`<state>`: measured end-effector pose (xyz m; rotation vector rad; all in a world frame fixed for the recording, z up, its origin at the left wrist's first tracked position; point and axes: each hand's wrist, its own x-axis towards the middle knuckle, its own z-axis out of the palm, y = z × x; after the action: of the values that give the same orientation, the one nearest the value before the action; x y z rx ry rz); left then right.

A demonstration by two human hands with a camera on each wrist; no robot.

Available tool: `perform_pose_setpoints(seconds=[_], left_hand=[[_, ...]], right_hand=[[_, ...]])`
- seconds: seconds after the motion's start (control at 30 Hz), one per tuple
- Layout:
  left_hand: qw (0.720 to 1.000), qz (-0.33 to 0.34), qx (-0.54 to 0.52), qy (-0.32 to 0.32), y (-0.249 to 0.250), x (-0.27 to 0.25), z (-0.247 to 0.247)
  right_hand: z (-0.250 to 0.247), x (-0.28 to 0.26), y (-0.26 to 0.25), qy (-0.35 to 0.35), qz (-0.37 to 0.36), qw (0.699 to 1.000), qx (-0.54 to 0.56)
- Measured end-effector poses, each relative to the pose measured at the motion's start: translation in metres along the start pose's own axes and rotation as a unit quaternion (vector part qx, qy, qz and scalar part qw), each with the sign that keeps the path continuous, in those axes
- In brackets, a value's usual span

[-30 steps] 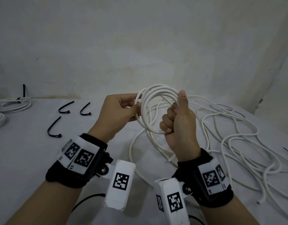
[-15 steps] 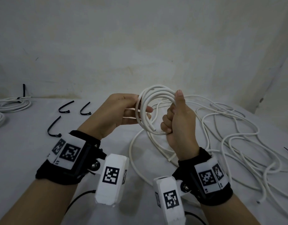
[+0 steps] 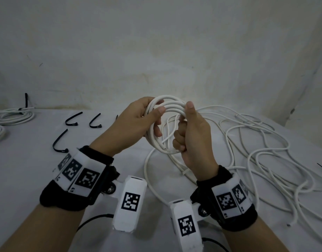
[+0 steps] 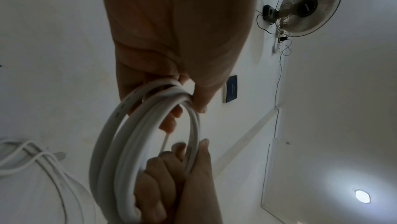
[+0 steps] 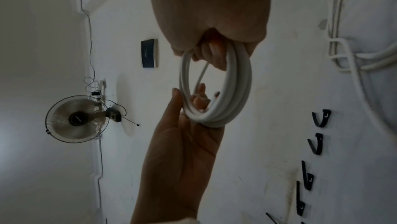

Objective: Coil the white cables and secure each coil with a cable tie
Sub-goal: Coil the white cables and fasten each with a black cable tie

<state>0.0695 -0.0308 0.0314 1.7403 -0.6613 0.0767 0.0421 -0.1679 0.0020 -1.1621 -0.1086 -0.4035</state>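
A white cable coil (image 3: 167,104) of several loops is held upright above the table between both hands. My left hand (image 3: 157,120) grips its left side, thumb over the loops and fingers curled through the ring. My right hand (image 3: 183,124) grips the right and lower part in a fist, thumb pointing up along the loops. The left wrist view shows the coil (image 4: 120,142) with the cable end inside the ring. The right wrist view shows the coil (image 5: 234,92) pinched at top and bottom. The cable's loose remainder (image 3: 247,142) trails down onto the table at the right.
Three black cable ties (image 3: 73,120) (image 3: 94,122) (image 3: 59,142) lie on the white table (image 3: 29,170) at the left. Two tied white coils (image 3: 11,117) sit at the far left edge. A wall stands close behind. A tangle of loose cable covers the right side.
My left hand has moved from pinching beside the coil to wrapping round its left side, fingers through the ring. The right hand keeps its grip, and the coil sits slightly higher.
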Motion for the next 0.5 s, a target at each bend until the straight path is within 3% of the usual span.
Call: perform_pose_setpoints(seconds=[0.13,0.23,0.37,0.5], left_hand=[[0.999,-0.021,-0.047,0.013,-0.0030,0.0013,0.0019],[0.997,-0.023,-0.073,0.024,-0.0038,0.0013,0.0026],[0.998,-0.014,-0.063,0.025,-0.0051,0.0018,0.0057],[0.999,0.031,0.012,0.032,-0.0071,0.0005,0.0083]], right_hand=[[-0.0032,0.0008,0.0006,-0.073,-0.052,0.996,-0.012],[-0.0042,0.0015,0.0004,-0.102,-0.047,0.994,-0.011],[-0.0037,0.0012,0.0015,-0.092,-0.041,0.995,-0.013],[-0.0030,0.0018,0.0019,-0.075,-0.052,0.996,-0.018]])
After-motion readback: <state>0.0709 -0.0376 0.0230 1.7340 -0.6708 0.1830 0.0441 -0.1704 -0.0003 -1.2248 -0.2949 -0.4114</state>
